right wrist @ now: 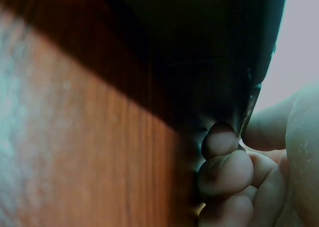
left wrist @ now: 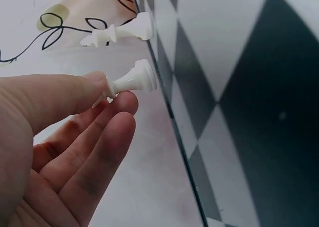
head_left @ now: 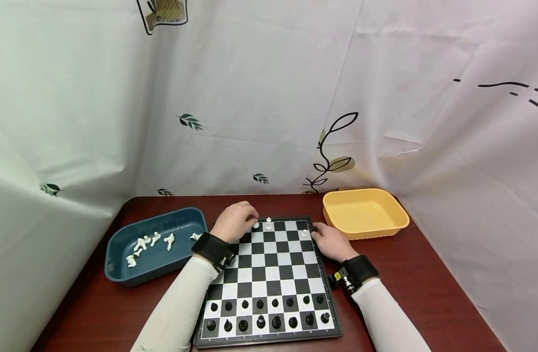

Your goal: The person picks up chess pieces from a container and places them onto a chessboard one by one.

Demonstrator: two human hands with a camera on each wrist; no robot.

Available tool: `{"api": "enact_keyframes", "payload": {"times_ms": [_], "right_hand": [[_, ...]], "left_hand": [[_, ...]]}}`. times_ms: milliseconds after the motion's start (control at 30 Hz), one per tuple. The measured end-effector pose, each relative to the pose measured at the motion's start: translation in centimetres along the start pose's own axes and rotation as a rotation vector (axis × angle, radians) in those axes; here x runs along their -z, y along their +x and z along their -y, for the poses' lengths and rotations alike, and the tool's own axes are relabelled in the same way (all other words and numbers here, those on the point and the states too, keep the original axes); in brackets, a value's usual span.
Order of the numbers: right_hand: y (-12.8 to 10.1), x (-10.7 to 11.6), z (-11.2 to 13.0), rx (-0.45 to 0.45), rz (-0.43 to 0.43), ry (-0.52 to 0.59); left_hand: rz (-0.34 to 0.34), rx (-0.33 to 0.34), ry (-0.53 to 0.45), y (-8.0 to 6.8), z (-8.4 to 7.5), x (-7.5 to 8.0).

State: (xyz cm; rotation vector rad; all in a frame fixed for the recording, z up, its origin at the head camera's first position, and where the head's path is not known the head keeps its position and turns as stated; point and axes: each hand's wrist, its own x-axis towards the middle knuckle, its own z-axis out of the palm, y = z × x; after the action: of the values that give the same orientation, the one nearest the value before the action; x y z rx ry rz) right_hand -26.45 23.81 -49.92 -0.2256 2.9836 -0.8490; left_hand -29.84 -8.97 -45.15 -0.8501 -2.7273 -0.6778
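Observation:
A black-and-white chessboard [head_left: 269, 274] lies on the red-brown table. Black pieces [head_left: 269, 313] fill its two nearest rows. My left hand [head_left: 252, 221] reaches over the far left corner and pinches a white pawn [head_left: 255, 225] by its head; in the left wrist view the thumb and fingers [left wrist: 107, 95] hold this pawn [left wrist: 130, 80] with its base at the board. A second white piece [head_left: 269, 224] stands just right of it, also visible as a white piece [left wrist: 119, 33] farther off. A third white piece [head_left: 304, 233] stands near my right hand [head_left: 318, 233], whose curled fingers [right wrist: 222, 162] grip the board's right edge.
A dark blue tray [head_left: 119, 264] with several white pieces [head_left: 150, 242] sits left of the board. A yellow tray [head_left: 365, 230] with nothing in it sits at the back right. White patterned curtains close in the table on three sides.

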Motion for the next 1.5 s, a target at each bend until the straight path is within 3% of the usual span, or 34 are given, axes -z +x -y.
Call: {"api": "enact_keyframes", "payload": {"times_ms": [300,833,1100,1500], "right_hand": [[0.02,0.0,0.2,0.004,-0.004,0.005],[-0.08,-0.36,0.06,0.013,-0.013,0.013],[-0.08,-0.14,-0.5,0.043,-0.026,0.01],[-0.17,-0.04,0.09,0.017,-0.015,-0.008]], "left_hand": [[0.005,-0.024,0.01,0.08,0.33,-0.66],[0.04,0.046,0.009,-0.2,0.26,-0.82],[0.032,0.036,0.007,0.05,0.18,-0.89],[0.034,0.021,0.007,0.11,0.39,-1.01]]}}
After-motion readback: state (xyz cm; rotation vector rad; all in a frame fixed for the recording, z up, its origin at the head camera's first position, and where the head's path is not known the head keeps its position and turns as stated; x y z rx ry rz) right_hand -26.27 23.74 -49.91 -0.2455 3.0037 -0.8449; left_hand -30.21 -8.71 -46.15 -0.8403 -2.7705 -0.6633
